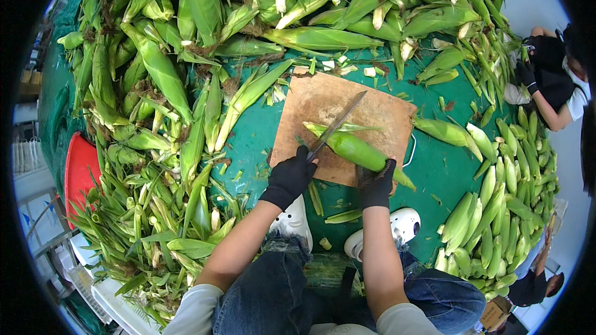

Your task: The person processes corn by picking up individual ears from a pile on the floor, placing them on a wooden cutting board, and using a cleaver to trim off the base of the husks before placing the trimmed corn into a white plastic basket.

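My left hand (289, 177), in a black fingerless-tipped glove, is closed round the handle of a long knife (342, 116). Its blade points up and to the right, over the narrow end of a green-husked corn cob (356, 149). My right hand (376, 181), gloved likewise, grips the cob's lower right end. Beneath both lies a worn wooden cutting board (298, 102) on the green floor covering. Small cut pieces of corn stalk (328, 64) are scattered past the board's far edge.
Unhusked corn (200, 9) is heaped ahead and to the left. Trimmed cobs (503, 214) are piled at the right. Loose leaves and stalks (153, 223) lie at the left by a red tub (81, 172). A person (554, 74) sits at the far right; another is at the lower right.
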`<state>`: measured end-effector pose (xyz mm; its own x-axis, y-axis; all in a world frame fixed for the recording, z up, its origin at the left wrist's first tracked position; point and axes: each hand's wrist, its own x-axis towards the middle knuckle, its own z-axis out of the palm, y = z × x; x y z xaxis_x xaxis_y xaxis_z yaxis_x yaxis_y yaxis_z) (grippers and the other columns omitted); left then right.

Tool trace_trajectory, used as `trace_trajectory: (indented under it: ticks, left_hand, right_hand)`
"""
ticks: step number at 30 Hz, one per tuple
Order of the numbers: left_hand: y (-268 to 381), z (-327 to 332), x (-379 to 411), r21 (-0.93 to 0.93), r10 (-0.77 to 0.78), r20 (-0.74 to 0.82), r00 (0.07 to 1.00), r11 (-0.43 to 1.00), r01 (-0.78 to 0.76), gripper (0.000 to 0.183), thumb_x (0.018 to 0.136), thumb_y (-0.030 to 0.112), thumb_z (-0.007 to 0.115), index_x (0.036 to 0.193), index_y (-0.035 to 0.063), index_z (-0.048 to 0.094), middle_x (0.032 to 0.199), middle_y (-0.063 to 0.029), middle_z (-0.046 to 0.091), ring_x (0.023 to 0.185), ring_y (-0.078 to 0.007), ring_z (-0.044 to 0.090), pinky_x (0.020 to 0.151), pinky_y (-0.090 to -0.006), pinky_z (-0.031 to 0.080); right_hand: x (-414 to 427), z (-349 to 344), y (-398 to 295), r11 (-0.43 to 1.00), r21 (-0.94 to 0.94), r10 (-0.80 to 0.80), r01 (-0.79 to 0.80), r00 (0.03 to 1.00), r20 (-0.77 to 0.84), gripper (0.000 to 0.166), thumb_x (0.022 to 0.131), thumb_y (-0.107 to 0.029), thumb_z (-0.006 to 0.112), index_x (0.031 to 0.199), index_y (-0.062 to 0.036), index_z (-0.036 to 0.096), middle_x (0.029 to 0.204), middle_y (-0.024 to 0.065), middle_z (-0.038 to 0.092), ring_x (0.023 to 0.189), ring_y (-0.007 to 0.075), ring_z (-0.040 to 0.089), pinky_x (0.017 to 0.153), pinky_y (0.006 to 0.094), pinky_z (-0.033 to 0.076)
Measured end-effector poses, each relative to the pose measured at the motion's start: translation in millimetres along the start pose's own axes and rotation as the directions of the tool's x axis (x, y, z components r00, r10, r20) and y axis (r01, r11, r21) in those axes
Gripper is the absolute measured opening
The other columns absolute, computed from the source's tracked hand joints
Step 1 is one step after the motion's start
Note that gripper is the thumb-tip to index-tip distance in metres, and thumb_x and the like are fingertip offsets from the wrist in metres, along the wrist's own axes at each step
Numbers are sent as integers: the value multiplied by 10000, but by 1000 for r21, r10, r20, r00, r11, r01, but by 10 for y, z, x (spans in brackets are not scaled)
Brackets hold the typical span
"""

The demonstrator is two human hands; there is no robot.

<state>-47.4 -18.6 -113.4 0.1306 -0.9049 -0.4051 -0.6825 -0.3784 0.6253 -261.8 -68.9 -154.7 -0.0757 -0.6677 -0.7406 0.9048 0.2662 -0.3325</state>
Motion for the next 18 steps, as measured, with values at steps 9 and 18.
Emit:
trace_trajectory:
  ticks: [9,18]
  left_hand:
    - [-285,-286,-14,4,-238,-130,962,971,241,368,907,400,486,1099,89,445,726,-223,624,665,-433,603,554,-512,462]
    - [-841,-444,-15,11,-159,-284,946,986,169,514,873,343,514,1313,123,367,788,-210,645,695,-385,622,602,-486,480]
  right_hand:
    - [81,75,-236,838,-470,-142,276,943,300,522,856,-60,586,1333,-81,373,1205,150,508,1122,299,500,972,449,420]
    - [202,699,-226,-216,-845,-27,489,862,506,799,735,-323,740,1339,33,357,1338,224,427,1217,311,449,987,367,389]
